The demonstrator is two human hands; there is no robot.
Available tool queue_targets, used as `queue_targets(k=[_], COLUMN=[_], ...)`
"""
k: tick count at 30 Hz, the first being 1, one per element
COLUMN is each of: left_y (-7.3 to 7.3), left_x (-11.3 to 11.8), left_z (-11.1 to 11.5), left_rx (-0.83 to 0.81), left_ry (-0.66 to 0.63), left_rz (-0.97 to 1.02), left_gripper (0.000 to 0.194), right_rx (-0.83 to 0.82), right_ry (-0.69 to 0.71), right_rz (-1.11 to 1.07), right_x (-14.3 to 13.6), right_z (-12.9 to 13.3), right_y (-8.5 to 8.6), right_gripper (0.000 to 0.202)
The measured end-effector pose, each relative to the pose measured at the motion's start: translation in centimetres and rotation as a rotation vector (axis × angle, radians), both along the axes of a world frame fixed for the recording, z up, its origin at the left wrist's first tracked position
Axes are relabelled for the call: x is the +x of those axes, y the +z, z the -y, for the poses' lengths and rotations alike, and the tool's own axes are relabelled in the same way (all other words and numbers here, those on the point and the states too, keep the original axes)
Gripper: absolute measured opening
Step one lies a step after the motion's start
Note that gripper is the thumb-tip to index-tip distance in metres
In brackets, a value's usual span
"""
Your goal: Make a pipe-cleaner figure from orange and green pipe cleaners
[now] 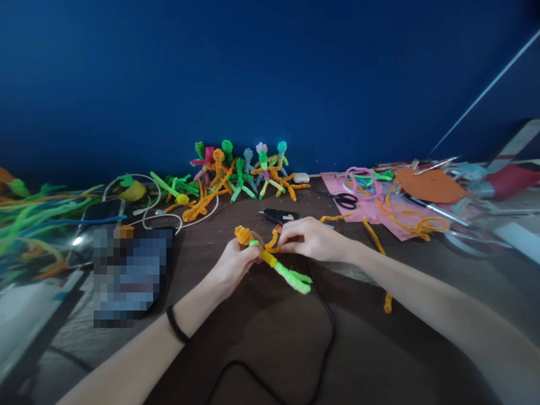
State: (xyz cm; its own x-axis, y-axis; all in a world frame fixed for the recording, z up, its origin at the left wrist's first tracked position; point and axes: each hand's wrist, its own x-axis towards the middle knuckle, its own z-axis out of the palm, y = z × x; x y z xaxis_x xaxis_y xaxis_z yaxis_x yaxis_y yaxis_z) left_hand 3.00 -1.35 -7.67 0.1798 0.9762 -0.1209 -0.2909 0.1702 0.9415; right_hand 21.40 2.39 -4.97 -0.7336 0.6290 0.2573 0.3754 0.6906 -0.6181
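Observation:
Between my two hands is a pipe cleaner figure [268,258] with a coiled orange head, a yellow-orange body and light green legs pointing down to the right. My left hand [237,261] is closed around its upper body, just below the head. With fingertips pinched together, my right hand [307,239] grips the figure's bent orange arm at its right side. The exact pinch point is partly hidden by the fingers. Right behind the hands lies a black glue gun [279,216], its cord [331,320] running toward me across the dark table [270,349].
Several finished pipe cleaner figures [240,174] stand along the blue wall. Black scissors [346,200] and pink sheets [371,216] lie at right, with loose orange pipe cleaners [374,236]. Left are a phone [95,225], a blurred-out dark object [133,281], a white cable [147,216] and bundled pipe cleaners [34,216].

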Motion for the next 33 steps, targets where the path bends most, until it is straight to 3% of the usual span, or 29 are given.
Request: queue_targets(k=[8, 20, 25, 28, 33], left_y=[0.3, 0.7, 1.2, 1.2, 1.5], left_x=[-0.1, 0.0, -0.1, -0.1, 0.2], left_z=[0.6, 0.6, 0.8, 0.9, 1.2], left_rx=[0.064, 0.055, 0.099, 0.102, 0.089], left_ry=[-0.165, -0.169, -0.182, -0.232, -0.348], left_rz=[-0.142, -0.241, -0.304, -0.335, -0.37], left_gripper=[0.012, 0.012, 0.008, 0.006, 0.003], right_rx=[0.076, 0.188, 0.116, 0.076, 0.148], right_ry=[0.04, 0.072, 0.081, 0.078, 0.067], right_rz=[0.016, 0.019, 0.017, 0.029, -0.012], right_x=[0.4, 0.5, 0.7, 0.6, 0.3], right_z=[-0.3, -0.5, -0.7, -0.7, -0.2], right_y=[0.0, -0.4, -0.3, -0.2, 0.0], right_gripper=[0.01, 0.011, 0.011, 0.011, 0.01])
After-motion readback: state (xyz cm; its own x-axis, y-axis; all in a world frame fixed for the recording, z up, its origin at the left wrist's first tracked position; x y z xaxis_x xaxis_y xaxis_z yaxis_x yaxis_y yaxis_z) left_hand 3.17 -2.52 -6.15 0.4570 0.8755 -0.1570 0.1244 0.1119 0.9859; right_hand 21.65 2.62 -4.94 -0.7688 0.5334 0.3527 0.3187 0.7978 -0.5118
